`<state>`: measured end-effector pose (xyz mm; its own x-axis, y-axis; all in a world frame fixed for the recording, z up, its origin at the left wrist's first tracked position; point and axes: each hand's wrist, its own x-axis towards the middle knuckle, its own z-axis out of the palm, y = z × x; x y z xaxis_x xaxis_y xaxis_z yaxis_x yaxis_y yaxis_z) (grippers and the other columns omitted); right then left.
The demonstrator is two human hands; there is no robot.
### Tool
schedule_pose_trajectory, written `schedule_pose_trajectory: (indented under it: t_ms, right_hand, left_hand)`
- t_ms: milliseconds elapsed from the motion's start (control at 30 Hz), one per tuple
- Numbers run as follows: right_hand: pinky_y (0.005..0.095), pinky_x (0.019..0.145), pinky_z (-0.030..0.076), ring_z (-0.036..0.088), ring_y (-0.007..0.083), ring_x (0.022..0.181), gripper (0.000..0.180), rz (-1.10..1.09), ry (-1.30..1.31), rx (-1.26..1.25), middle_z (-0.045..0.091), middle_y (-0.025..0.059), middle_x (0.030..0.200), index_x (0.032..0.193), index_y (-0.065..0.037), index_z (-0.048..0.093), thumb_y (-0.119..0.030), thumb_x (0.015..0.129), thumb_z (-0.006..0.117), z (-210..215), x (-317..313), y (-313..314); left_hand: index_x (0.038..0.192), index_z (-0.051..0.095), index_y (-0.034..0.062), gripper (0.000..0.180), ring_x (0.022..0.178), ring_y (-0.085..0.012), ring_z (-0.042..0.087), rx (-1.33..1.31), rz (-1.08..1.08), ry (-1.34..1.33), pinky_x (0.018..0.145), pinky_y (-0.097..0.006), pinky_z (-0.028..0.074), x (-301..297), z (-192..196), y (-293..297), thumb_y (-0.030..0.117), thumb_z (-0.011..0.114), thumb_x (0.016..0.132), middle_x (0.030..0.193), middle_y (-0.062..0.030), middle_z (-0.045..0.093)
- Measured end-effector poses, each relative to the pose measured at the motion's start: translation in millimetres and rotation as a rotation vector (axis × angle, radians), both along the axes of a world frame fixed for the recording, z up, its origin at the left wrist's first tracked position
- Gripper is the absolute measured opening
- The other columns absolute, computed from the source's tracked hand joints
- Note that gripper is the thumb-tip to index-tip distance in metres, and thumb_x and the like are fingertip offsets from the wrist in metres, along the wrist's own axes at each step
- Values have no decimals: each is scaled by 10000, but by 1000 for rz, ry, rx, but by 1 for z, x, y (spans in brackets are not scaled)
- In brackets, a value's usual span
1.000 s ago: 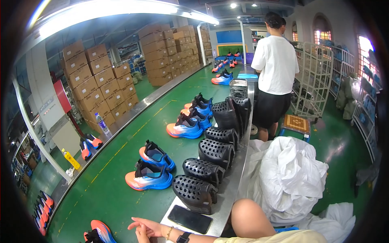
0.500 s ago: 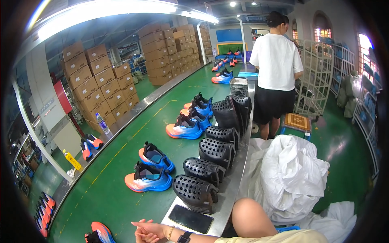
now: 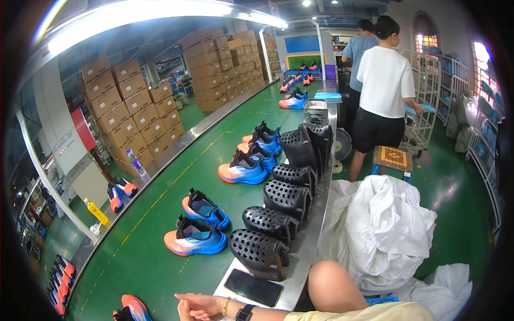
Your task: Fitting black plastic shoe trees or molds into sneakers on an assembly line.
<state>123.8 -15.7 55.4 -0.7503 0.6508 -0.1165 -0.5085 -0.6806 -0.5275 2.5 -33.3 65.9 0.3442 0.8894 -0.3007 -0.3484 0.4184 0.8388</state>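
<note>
My right hand (image 3: 206, 305), with a beaded bracelet and a black watch at its wrist, reaches in along the lower edge. It holds nothing visible, and at least one finger is stretched out. My left hand (image 3: 184, 311) meets it there, mostly cut off by the lower edge. A dark phone (image 3: 254, 287) lies beside my right wrist. Past it stand several black perforated moulded pieces (image 3: 258, 253) in a row. A blue and orange sneaker (image 3: 195, 235) and its mate (image 3: 206, 209) stand left of them; another sneaker (image 3: 131, 308) is nearest my hands.
More sneakers (image 3: 243, 167) stand along the green table (image 3: 160, 214). A water bottle (image 3: 136, 162) and a yellow bottle (image 3: 96, 211) are at its far edge. White cloth (image 3: 388, 230) is heaped on the right, by a stool (image 3: 392, 159). Two people (image 3: 383, 80) stand behind; cartons (image 3: 123, 107) are stacked left.
The person in white has moved right, a hand now at something light blue, and a second person in blue-grey shows more fully. My hands have barely moved, still together.
</note>
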Motion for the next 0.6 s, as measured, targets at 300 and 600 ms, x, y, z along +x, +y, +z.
schedule_pose_trajectory:
  t_ms: [300,600]
  right_hand:
    - [242,274,347,391,109,284,568,-13,100,82,367,-16,406,664,-127,470,-604,968,415,-13,-12,10]
    - [186,381,294,412,48,430,462,8,375,59,442,-62,544,874,-113,524,-544,994,406,-55,-8,37]
  left_hand:
    - [1196,561,106,415,442,-47,340,39,-41,-69,375,-177,268,-18,-26,14,439,573,948,714,23,561]
    - [1220,491,30,372,815,-90,579,198,-154,-139,669,-195,468,-5,-47,28,241,586,929,1115,-86,585]
